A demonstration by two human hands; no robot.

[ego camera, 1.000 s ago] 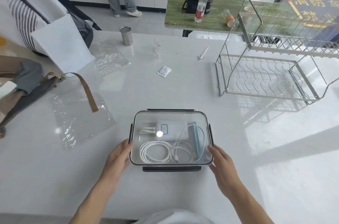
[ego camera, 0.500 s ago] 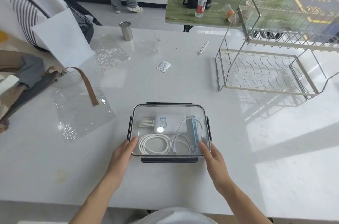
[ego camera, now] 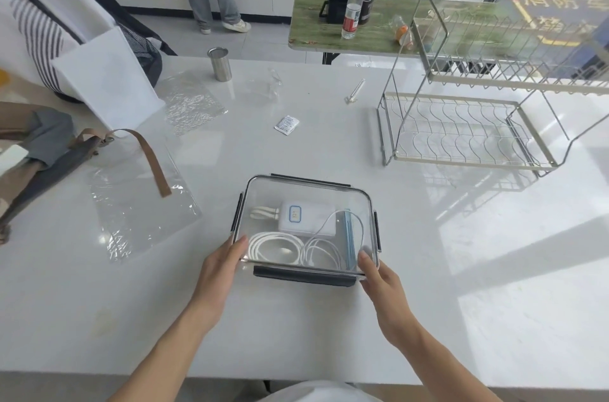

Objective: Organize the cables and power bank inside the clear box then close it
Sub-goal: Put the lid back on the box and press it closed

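lidded clear box (ego camera: 306, 190), power bank (ego camera: 309, 217), coiled cables (ego camera: 275, 248) inside; both hands' fingers (ego camera: 239, 245) pressing near corners.

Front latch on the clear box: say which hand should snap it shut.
Either; marginally the left hand. Both grip the clear box's near corners beside the front latch, right hand equally close.

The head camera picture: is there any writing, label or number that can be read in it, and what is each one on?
"消防车": large yellow painted characters on the ground outside the window, cut off at the edge.
Power bank in the clear box: a blue-framed display with digits, too blurred to read for sure.
Small white packet on the table: printed lines, too small to read.
Bottle on the green table: red label, print too blurred to read.
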